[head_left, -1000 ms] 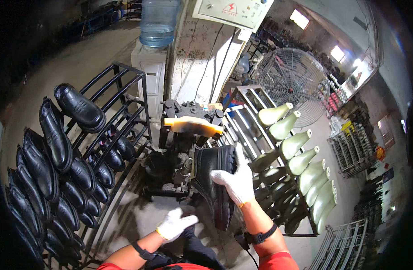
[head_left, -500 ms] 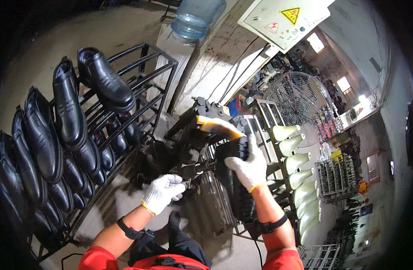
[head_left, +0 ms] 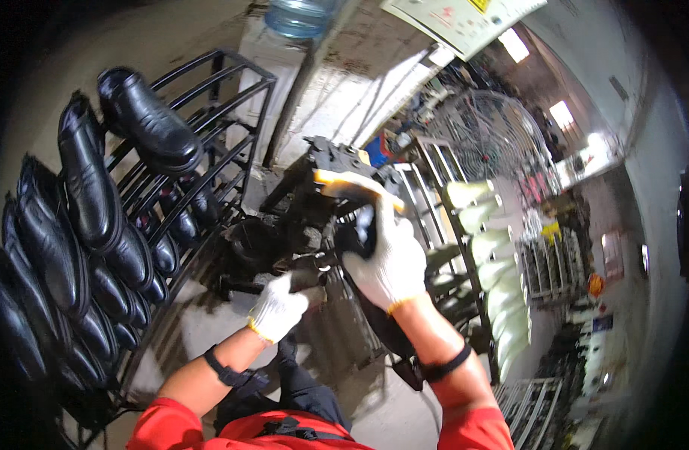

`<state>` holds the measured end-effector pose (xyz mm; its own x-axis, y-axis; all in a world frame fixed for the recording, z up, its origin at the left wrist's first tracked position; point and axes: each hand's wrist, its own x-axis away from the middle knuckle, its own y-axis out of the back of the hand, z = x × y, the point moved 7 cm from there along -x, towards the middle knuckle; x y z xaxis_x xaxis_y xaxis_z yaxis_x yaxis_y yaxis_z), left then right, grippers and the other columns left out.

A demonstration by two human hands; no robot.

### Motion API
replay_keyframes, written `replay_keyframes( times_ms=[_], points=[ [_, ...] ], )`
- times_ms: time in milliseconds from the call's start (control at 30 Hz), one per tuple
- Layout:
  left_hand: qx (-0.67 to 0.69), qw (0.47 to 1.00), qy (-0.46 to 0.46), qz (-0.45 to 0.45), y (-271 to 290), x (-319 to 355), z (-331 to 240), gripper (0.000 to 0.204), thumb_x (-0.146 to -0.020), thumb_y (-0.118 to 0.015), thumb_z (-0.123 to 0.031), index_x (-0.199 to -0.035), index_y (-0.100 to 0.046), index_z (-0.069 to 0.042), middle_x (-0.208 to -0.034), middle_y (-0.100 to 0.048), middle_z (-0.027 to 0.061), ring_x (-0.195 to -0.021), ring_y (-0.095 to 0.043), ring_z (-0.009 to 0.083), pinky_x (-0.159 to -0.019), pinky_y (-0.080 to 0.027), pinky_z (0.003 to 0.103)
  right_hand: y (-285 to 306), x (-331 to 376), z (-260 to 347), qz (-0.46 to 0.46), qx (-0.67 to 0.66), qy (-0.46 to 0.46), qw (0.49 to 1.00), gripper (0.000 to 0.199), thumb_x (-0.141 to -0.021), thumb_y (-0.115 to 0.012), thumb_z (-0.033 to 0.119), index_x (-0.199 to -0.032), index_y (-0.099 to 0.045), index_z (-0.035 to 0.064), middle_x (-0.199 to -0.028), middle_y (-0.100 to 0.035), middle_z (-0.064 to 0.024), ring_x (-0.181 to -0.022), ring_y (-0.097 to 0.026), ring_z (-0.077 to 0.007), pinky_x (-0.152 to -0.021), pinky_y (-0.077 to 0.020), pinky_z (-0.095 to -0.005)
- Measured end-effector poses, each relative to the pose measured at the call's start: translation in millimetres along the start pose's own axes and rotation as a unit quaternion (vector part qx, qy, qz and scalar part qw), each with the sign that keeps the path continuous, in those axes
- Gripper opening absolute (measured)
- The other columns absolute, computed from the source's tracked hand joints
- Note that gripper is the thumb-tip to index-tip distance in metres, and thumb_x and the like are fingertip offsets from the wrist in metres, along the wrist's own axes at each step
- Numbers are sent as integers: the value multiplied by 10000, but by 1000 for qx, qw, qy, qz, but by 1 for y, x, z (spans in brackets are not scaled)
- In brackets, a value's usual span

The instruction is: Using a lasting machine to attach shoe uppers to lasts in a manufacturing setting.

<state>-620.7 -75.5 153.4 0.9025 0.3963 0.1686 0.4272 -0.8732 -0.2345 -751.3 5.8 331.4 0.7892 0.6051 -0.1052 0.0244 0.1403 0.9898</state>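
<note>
My right hand [head_left: 389, 266], in a white knit glove, curves its thumb and fingers around a dark, shoe-like piece [head_left: 353, 238]. Its lower part runs down behind my wrist; blur hides its detail. Just above these fingers a curved orange-edged part [head_left: 356, 186] belongs to a dark machine [head_left: 333, 159]. My left hand [head_left: 275, 309], gloved too, is closed at the machine's lower front, against a blurred dark part [head_left: 308, 274]. Whatever its fingers hold is hidden.
At left, a black metal rack [head_left: 243, 124] carries several glossy black shoes [head_left: 145, 120]. Pale green shoe lasts [head_left: 487, 247] line a rack on the right. Beyond are a large fan [head_left: 483, 142], an electrical box [head_left: 457, 22] and a blue water bottle [head_left: 299, 16].
The view has shifted, so surroundings sit farther left and up. My right hand has moved left, nearer the orange-edged part, with the dark piece. My left hand has closed in on the machine's lower part.
</note>
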Motion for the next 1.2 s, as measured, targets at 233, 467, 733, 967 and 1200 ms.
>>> replay_keyframes(
  times_ms=[233,467,733,967,1200],
  points=[
    [-160,940,-276,-123,-57,-4,-59,478,-932,-769,-310,-1200,-609,52,-1009,-675,277,-899,-662,461,-812,-542,478,-24,8,-62,89,-339,50,935,932,-858,-803,384,-1565,-347,-18,-1270,-685,-219,-1111,-695,-329,-976,-545,-411],
    [153,988,-30,1,-63,-7,-24,683,-995,-649,-140,-1589,-367,41,-1521,-543,157,-1371,-512,202,-1182,-376,359,-105,84,-66,277,-770,-249,518,394,-981,-704,105,-1360,-639,18,-1232,-718,-61,-1090,-671,-171,-1013,-521,-355],
    [193,976,91,-34,-68,2,-37,647,-1012,-608,-83,-1600,-360,23,-1486,-570,121,-1312,-562,161,-1119,-463,340,-97,74,-66,253,-797,-203,509,504,-938,-692,62,-1424,-566,12,-1311,-684,-92,-1187,-644,-206,-1087,-478,-370],
    [-32,999,-34,-13,-58,17,-22,366,-1004,-679,-101,-1329,-617,56,-1168,-726,96,-1058,-686,133,-957,-559,301,-110,102,-66,202,-824,-190,494,566,-940,-708,7,-1470,-509,11,-1353,-655,-87,-1203,-629,-180,-1079,-490,-356],
    [-29,999,15,9,-70,34,-7,812,-905,-804,-147,-1565,-369,38,-1227,-721,129,-1089,-675,145,-954,-548,333,-120,132,-71,108,-804,-152,564,506,-977,-652,63,-1469,-538,35,-1260,-680,-33,-1130,-622,-133,-1045,-482,-317]
  ],
)
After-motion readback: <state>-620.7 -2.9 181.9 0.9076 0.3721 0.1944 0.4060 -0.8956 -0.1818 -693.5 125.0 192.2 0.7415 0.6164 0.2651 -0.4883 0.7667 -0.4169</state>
